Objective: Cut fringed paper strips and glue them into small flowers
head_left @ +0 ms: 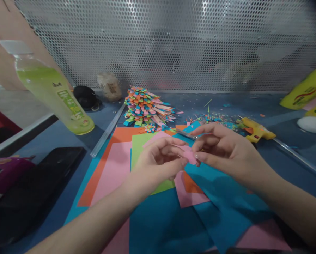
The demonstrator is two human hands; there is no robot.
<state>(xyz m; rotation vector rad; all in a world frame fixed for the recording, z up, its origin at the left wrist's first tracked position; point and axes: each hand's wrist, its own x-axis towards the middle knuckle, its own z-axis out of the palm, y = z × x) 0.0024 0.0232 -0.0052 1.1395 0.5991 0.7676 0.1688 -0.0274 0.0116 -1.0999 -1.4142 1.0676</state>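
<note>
A small pink piece of paper is pinched between both hands, above the coloured sheets. My left hand is closed, its thumb and fingers on the paper's left side. My right hand grips the right side between thumb and fingers. What looks like scissors, a thin metal blade, sticks out to the left from my right fingers; its handle is hidden by that hand. Beneath lie blue paper, pink paper, an orange sheet and a green sheet.
Behind the hands stands a cone of folded paper strips. Paper scraps and a yellow glue gun lie to the right. On the left are a drink bottle, a clear ruler-like strip and a black phone.
</note>
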